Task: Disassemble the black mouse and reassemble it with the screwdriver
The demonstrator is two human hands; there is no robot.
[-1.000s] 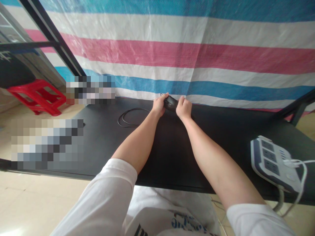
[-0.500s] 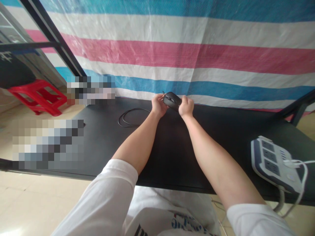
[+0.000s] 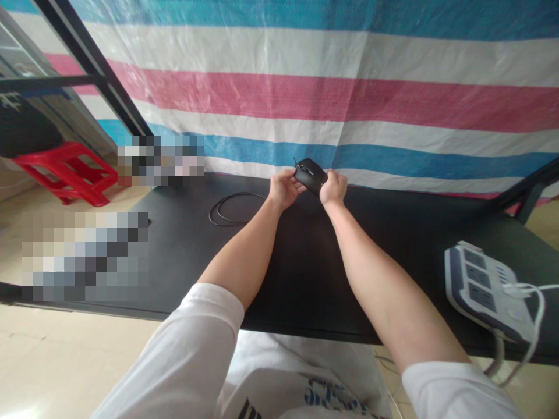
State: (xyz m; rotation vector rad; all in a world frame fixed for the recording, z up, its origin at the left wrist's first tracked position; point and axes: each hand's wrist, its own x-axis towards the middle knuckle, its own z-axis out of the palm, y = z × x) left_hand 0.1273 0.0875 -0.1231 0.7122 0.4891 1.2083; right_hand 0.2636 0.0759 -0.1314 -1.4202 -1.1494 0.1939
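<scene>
A black computer mouse (image 3: 311, 176) is held up over the far side of the black table, its wheel end tilted up to the left. My right hand (image 3: 334, 187) grips its right end, the fingers partly hidden behind it. At the mouse's left side is my left hand (image 3: 285, 188), palm up, its fingertips touching or reaching under the lower left edge. Left of my left forearm, the thin black cable (image 3: 218, 221) lies in loops on the table.
A white and dark power strip (image 3: 489, 291) with white cables plugged in sits at the table's right. Behind the table (image 3: 305, 279) hangs a striped plastic sheet (image 3: 305, 99). A red stool (image 3: 65, 169) and black frame bars are at the left. Two areas there are pixelated.
The mouse has moved slightly right, together with my right hand. More of my left fingers now show below its left end.
</scene>
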